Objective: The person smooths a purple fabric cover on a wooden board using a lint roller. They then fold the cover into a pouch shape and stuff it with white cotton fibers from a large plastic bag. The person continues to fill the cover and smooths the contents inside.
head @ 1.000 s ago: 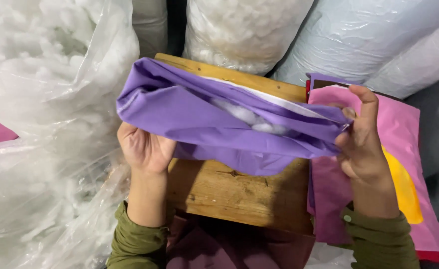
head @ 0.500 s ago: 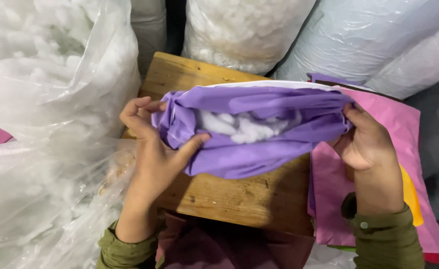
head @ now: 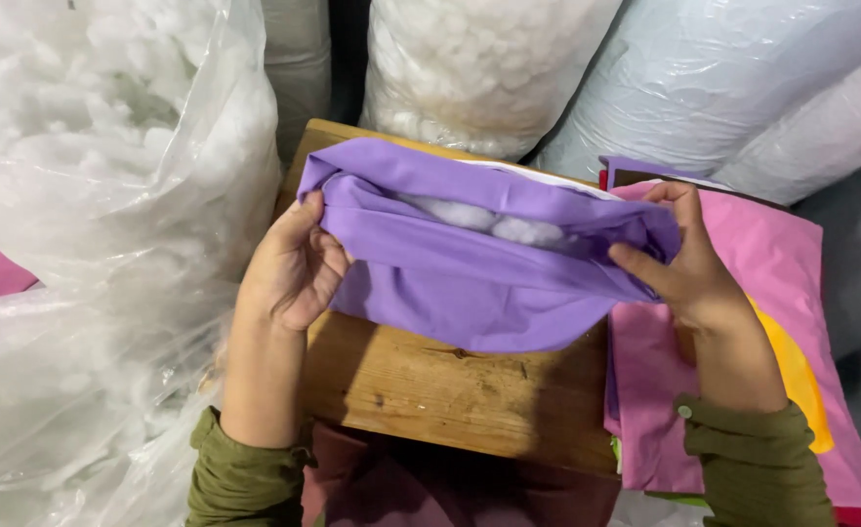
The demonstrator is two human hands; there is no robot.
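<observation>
Both hands grip the purple fabric cover (head: 470,273) over the wooden bench (head: 450,390): the left hand (head: 289,268) pinches one end, the right hand (head: 689,268) the other, stretching its mouth open so the white stuffing (head: 494,222) shows, seemingly only part-filled.

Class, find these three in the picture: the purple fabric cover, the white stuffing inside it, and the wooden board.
purple fabric cover (head: 470,293): head view, front panel.
white stuffing (head: 494,222): head view, tuft showing in the opening.
wooden board (head: 450,395): head view, bare top.
</observation>
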